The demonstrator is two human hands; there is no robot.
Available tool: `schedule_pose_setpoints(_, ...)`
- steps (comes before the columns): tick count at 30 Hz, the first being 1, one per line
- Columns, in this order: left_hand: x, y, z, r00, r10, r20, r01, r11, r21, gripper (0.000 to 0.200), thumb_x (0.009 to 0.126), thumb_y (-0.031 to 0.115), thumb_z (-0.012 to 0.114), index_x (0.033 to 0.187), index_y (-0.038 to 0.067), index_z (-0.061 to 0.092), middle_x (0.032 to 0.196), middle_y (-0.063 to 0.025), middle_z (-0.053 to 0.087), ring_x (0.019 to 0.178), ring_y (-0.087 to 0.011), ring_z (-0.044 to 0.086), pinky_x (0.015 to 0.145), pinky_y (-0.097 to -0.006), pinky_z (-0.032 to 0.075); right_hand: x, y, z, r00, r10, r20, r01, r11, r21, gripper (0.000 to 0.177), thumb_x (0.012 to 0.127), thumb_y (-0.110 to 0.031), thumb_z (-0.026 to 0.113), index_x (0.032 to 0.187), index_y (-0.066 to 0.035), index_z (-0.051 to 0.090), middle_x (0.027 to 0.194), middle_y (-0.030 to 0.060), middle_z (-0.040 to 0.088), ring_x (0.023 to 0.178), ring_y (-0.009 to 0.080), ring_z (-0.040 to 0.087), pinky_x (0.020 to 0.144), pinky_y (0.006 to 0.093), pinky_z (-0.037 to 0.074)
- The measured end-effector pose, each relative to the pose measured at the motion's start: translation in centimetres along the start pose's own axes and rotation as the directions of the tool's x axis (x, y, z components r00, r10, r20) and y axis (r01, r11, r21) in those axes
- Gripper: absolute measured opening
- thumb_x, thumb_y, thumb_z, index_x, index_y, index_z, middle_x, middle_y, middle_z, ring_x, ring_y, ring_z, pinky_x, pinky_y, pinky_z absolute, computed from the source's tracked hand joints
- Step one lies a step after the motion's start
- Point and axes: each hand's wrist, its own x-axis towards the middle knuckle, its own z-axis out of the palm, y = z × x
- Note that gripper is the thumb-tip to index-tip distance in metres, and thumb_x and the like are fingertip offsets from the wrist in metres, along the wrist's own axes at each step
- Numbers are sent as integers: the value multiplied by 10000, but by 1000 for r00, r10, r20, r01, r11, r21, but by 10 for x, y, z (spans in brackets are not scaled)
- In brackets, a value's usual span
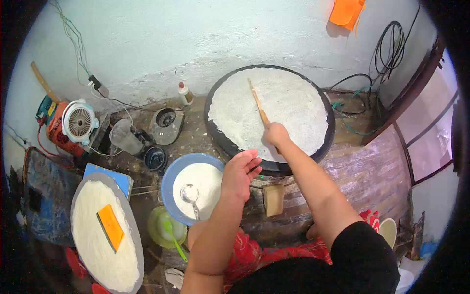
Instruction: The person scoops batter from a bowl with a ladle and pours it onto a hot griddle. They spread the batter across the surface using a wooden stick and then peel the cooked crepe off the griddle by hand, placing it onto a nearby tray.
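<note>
A thin white sheet of batter (289,103) covers most of a large round black griddle (211,128). My right hand (277,135) is wrapped round the handle of a long, flat wooden spatula (256,100), whose blade lies over the sheet and points toward the wall. My left hand (241,175) hangs by the griddle's near left edge, fingers apart, holding nothing. Below it to the left stands a blue basin (169,169) of white batter with a metal ladle (190,194) in it.
At the left is an oval board (138,235) bearing a white sheet and an orange scraper (110,228). A green bowl (155,230) holds a green spoon (172,232). A fan (80,121), a bottle (185,93) and a wooden block (274,200) stand about. Cables (391,49) hang at right.
</note>
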Motion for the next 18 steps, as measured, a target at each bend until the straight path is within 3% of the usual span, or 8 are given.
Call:
schedule_pose_setpoints(1, 0, 0, 1, 1000, -3, 5, 3, 1000, 6, 246, 789, 144, 502, 996, 15, 535, 952, -61, 560, 835, -151, 533, 707, -297, 439, -9, 1, -9, 1000, 2, -2, -2, 1000, -2, 272, 756, -105, 409, 963, -50, 578, 697, 180, 594, 527, 275, 582, 485, 391, 465)
schedule_pose_setpoints(2, 0, 0, 1, 1000, -5, 8, 5, 1000, 7, 246, 789, 144, 502, 996, 15, 535, 952, -61, 560, 835, -151, 533, 707, -297, 439, -18, 8, -17, 993, 112, 41, -120, 936, 331, 286, 766, -96, 398, 993, -64, 567, 664, 133, 573, 465, 223, 528, 420, 356, 422)
schedule_pose_setpoints(3, 1, 0, 0, 1000, -9, 9, 9, 1000, 4, 247, 789, 148, 504, 996, 17, 535, 948, -60, 560, 837, -154, 532, 710, -299, 438, -23, 17, -22, 973, 199, 117, -228, 752, 618, 301, 776, -88, 386, 1024, -77, 557, 631, 86, 551, 403, 172, 474, 356, 322, 380)
schedule_pose_setpoints(5, 0, -1, -2, 1000, -11, 10, 11, 1000, -1, 248, 789, 153, 507, 996, 19, 536, 944, -58, 560, 839, -157, 531, 714, -301, 436, -23, 51, -24, 921, 180, 345, -383, 256, 888, 353, 803, -91, 349, 1125, -107, 492, 607, 24, 476, 378, 86, 353, 312, 243, 286)
schedule_pose_setpoints(9, 0, -3, -3, 1000, -7, 12, 7, 1000, -18, 251, 771, 174, 549, 973, 25, 543, 932, -75, 578, 845, -183, 551, 731, -313, 445, -27, 59, -23, 926, 313, 212, -318, 341, 885, 366, 855, -102, 305, 1206, -115, 410, 623, 61, 489, 373, 87, 360, 311, 228, 308)
schedule_pose_setpoints(13, 0, -4, -2, 1000, -14, 11, 14, 1000, 6, 233, 784, 179, 536, 959, 27, 550, 936, -77, 579, 841, -181, 555, 724, -311, 450, -16, 48, -24, 944, 109, 312, -330, 392, 859, 352, 889, -135, 287, 1225, -102, 389, 671, 89, 534, 404, 90, 392, 343, 213, 347)
schedule_pose_setpoints(14, 0, -5, -1, 1000, -12, 8, 12, 1000, 5, 233, 784, 179, 536, 959, 27, 550, 936, -77, 579, 841, -181, 555, 724, -311, 450, -12, 45, -24, 935, 101, 340, -354, 320, 878, 347, 897, -151, 286, 1224, -103, 390, 677, 95, 537, 427, 82, 403, 352, 205, 350)
schedule_pose_setpoints(18, -1, -6, 2, 1000, 13, 7, -14, 1000, 21, 220, 797, 175, 523, 959, 29, 551, 932, -72, 580, 842, -176, 555, 723, -307, 449, 16, 28, -27, 914, 180, 365, -405, 321, 856, 369, 840, -82, 284, 1171, -95, 447, 667, 102, 523, 401, 95, 375, 328, 222, 329)
